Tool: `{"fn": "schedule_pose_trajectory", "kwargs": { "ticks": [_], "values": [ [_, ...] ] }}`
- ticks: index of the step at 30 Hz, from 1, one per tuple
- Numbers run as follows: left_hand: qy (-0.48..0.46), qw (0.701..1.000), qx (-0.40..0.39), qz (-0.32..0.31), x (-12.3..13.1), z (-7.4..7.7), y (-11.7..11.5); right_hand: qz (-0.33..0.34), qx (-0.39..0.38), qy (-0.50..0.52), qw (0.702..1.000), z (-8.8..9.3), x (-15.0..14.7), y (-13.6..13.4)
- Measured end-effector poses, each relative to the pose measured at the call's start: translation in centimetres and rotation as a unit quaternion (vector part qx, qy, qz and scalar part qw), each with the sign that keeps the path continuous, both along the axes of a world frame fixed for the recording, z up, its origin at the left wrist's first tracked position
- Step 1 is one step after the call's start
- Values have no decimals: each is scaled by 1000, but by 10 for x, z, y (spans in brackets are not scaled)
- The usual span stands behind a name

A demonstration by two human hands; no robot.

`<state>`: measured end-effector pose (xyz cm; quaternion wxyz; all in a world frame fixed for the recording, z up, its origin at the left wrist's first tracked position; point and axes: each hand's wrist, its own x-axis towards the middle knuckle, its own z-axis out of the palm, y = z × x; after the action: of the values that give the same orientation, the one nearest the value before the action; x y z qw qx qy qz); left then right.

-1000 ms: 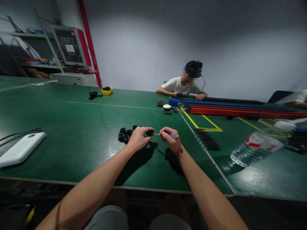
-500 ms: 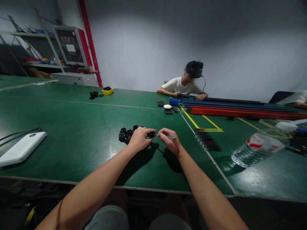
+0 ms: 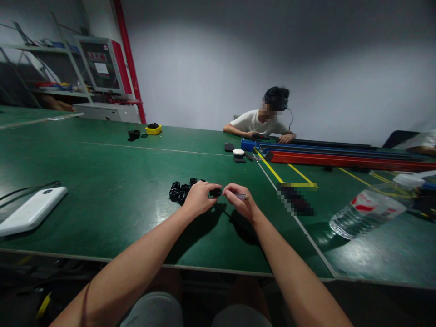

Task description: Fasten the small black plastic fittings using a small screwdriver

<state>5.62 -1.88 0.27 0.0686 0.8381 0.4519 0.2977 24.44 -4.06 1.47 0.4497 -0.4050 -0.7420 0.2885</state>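
Between the thumb and fingers of my left hand [image 3: 199, 198] is a small black plastic part [image 3: 215, 193], held just above the table. My right hand [image 3: 241, 199] pinches a thin screwdriver [image 3: 242, 196] with a clear, yellowish handle. Its shaft points left at the black part, and the tip is hidden or too small to make out. Several similar black plastic pieces [image 3: 174, 194] lie in a cluster on the table, just left of my left hand and partly covered by it.
On the green table [image 3: 112, 190], a white power bank [image 3: 34, 211] with a cable lies at left. A water bottle [image 3: 368, 211] is at right. Red rails [image 3: 340, 160] and blue rails run along the far right, near a seated person [image 3: 259, 122]. A yellow bin [image 3: 154, 130] stands at the back.
The screwdriver's handle has shifted slightly left, toward the black part, and less of its shaft shows. Both hands otherwise stay almost in place.
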Motion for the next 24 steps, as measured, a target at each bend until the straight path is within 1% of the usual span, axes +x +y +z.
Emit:
{"fn": "schedule_pose_trajectory", "kwargs": {
  "ticks": [14, 24],
  "values": [
    [6, 1000, 2, 12, -1, 3, -1, -5, -9, 32, 999, -1, 1, 2],
    [7, 1000, 14, 10, 0, 1, 0, -2, -16, 23, 1000, -2, 1, 2]
  ]
}}
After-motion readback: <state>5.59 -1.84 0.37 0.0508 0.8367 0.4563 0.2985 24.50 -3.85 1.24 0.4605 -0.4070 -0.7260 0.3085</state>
